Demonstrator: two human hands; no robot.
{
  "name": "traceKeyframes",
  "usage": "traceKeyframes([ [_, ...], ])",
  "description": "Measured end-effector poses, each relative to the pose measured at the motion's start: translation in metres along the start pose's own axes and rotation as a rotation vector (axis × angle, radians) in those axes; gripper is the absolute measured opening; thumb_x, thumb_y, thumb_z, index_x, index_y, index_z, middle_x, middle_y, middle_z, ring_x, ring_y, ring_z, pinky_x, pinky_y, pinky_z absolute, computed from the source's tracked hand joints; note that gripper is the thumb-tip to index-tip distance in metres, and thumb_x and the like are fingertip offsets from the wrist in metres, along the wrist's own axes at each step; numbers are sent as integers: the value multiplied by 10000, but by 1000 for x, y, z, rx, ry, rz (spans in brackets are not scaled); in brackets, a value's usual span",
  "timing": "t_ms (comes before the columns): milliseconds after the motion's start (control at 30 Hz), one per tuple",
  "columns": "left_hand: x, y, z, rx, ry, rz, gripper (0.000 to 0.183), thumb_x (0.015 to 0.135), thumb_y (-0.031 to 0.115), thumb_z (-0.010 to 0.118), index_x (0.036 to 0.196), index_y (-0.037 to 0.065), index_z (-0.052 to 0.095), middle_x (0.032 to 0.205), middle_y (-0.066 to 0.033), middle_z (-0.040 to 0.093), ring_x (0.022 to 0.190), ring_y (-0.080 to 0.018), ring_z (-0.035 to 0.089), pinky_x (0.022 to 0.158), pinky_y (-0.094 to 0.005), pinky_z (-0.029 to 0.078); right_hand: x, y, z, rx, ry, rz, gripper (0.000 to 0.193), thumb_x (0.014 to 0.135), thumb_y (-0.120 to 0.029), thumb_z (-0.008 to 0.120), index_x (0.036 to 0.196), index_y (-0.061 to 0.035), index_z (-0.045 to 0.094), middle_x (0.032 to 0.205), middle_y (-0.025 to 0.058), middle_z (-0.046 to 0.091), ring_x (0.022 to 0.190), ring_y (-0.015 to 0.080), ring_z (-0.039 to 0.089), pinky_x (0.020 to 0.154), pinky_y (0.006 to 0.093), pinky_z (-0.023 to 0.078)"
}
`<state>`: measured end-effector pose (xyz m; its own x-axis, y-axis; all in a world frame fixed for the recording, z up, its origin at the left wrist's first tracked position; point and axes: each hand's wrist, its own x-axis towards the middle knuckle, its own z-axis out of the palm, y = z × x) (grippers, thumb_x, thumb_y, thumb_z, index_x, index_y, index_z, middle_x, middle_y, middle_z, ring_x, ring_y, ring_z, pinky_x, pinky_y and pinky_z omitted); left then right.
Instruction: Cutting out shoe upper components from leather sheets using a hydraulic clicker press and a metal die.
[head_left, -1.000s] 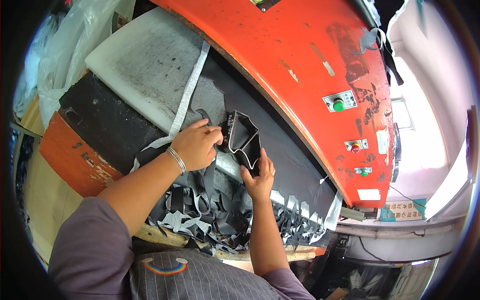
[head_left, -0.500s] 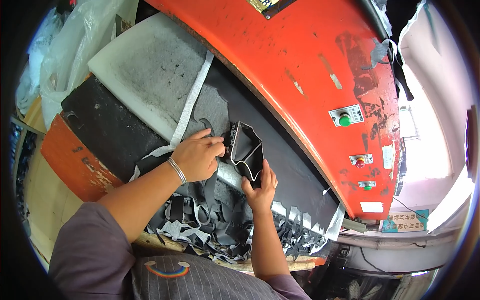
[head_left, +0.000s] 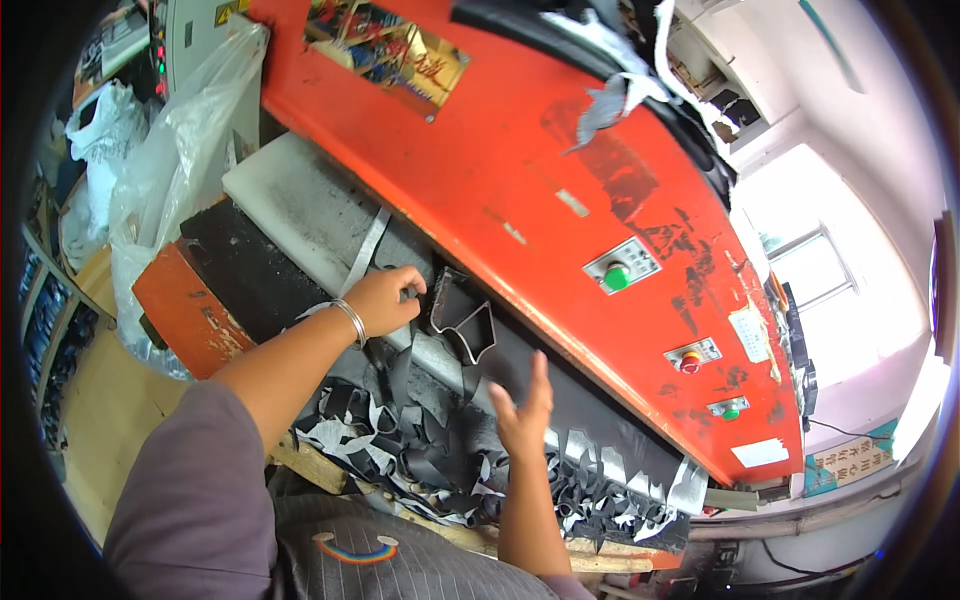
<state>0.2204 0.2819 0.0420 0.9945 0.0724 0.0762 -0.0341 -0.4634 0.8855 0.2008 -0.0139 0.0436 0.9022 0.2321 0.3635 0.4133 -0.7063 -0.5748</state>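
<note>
A metal cutting die (head_left: 465,322) with a thin raised edge and an inner divider rests on the black sheet material (head_left: 515,385). Just left of the die, my left hand (head_left: 385,303) is closed, its fingers curled together close to dark scrap; whatever they grip is hidden. A silver bangle circles that wrist. My right hand (head_left: 524,412) is open to the right of and nearer than the die, thumb and fingers apart, touching nothing I can see.
The red machine beam (head_left: 560,240) with push buttons runs close behind the sheet. Black and white offcuts (head_left: 430,450) pile along the near edge. A pale cutting board (head_left: 300,205) lies at the left, beside a clear plastic bag (head_left: 185,170).
My right hand has let go of the die and drawn back, opening. My left hand stays beside the die, its fingers more curled. The view has shifted, showing more of the machine.
</note>
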Motion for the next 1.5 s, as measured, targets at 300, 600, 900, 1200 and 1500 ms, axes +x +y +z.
traceKeyframes([
  [300, 21, 147, 55, -178, -150, 269, 190, 879, 208, 619, 927, 32, 672, 830, -68, 697, 775, -118, 661, 726, -270, 514, 40, 96, -258, -94, 1034, 113, 599, 1016, -409, 340, 1391, 57, 370, 1442, 237, 374, 1346, 328, 344, 1117, 434, 239],
  [600, 88, 218, 65, -258, -307, 90, 363, 901, 281, 568, 702, -11, 651, 651, -117, 682, 557, -168, 676, 557, -287, 547, 106, 171, -325, -535, 1223, 74, 609, 1012, -417, 344, 1403, 48, 357, 1467, 268, 315, 1380, 387, 277, 1125, 470, 241],
  [900, -85, 124, 120, 287, -580, 21, 395, 882, 441, 520, 749, 109, 689, 749, -142, 671, 715, -345, 651, 680, -444, 513, -38, 86, -199, 22, 128, -49, 283, 825, -194, 639, 1050, -26, 596, 997, 103, 577, 873, 254, 542, 784, 395, 431],
  [1200, -117, 125, 121, 507, -565, 14, 343, 798, 414, 537, 765, 131, 728, 763, -152, 685, 775, -330, 673, 690, -440, 527, -109, -19, -104, -399, -608, -228, 548, 659, -365, 812, 1062, -39, 636, 938, 134, 628, 865, 297, 629, 698, 374, 525],
  [1500, -91, 102, 98, 358, -725, 83, 351, 801, 422, 558, 821, 125, 744, 795, -166, 692, 799, -313, 681, 735, -395, 529, -96, -22, -96, -356, -614, -246, 438, 681, -332, 784, 1007, -64, 664, 872, 121, 639, 796, 296, 644, 659, 364, 536],
])
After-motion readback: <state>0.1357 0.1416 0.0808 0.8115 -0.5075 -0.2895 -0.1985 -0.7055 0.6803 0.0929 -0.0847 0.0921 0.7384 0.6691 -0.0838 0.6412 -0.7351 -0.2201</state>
